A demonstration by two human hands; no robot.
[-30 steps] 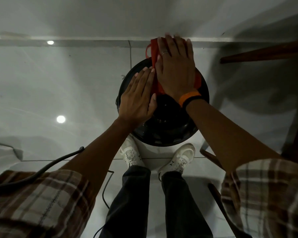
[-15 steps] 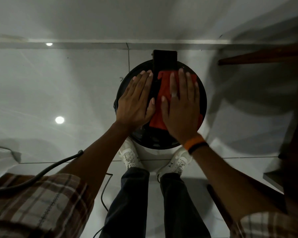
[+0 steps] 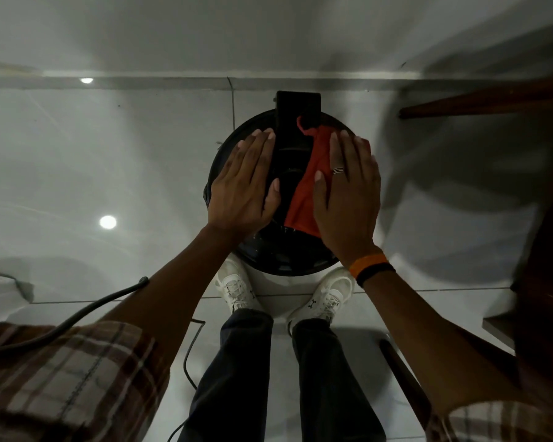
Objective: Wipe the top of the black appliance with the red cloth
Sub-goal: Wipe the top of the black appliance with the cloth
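Note:
A round black appliance [image 3: 281, 256] stands on the tiled floor just in front of my white shoes, with a black block-shaped handle [image 3: 297, 106] at its far edge. My left hand [image 3: 243, 183] lies flat, fingers together, on the left side of its top. My right hand [image 3: 348, 193] presses flat on the red cloth [image 3: 307, 177], which stretches from the handle toward me across the right half of the top. Much of the cloth is hidden under my palm.
A dark wooden table edge [image 3: 479, 100] juts in at the upper right, and more dark furniture [image 3: 543, 282] stands close on the right. A black cable [image 3: 77, 317] runs over my left sleeve. A thin cord [image 3: 189, 362] lies on the glossy floor beside my legs.
My right hand slid the red cloth back from the far rim toward me, then shifted it to the right side of the top. My left hand stayed in place.

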